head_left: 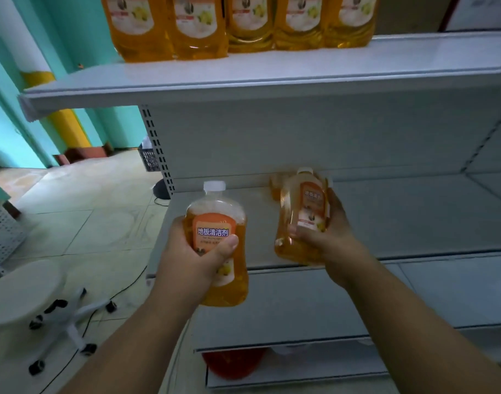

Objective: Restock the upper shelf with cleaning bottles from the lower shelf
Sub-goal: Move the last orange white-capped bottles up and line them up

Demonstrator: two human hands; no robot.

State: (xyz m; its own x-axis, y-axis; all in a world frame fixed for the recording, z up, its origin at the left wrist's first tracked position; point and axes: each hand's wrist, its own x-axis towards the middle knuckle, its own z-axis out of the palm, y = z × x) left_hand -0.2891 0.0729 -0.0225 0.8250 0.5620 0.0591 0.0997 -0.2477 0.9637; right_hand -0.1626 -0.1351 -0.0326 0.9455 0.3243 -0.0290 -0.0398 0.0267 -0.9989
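Nearest the camera, the left hand [195,260] is wrapped round the waist of 1 orange bottle [218,245], thumb across the label, white cap up and the bottle upright. A little further out, the right hand [326,237] clasps a second bottle [300,214] round its middle, tilted and blurred, just above the front of the lower shelf [414,217]. Both look nearly full of liquid, so I judge them fairly heavy, with smooth plastic walls that could slip or flex; a hold at the narrowed waist, as now, seems soundest. Beyond and above, the upper shelf [272,78] carries a row of 5 like bottles [243,24], with bare space to their right.
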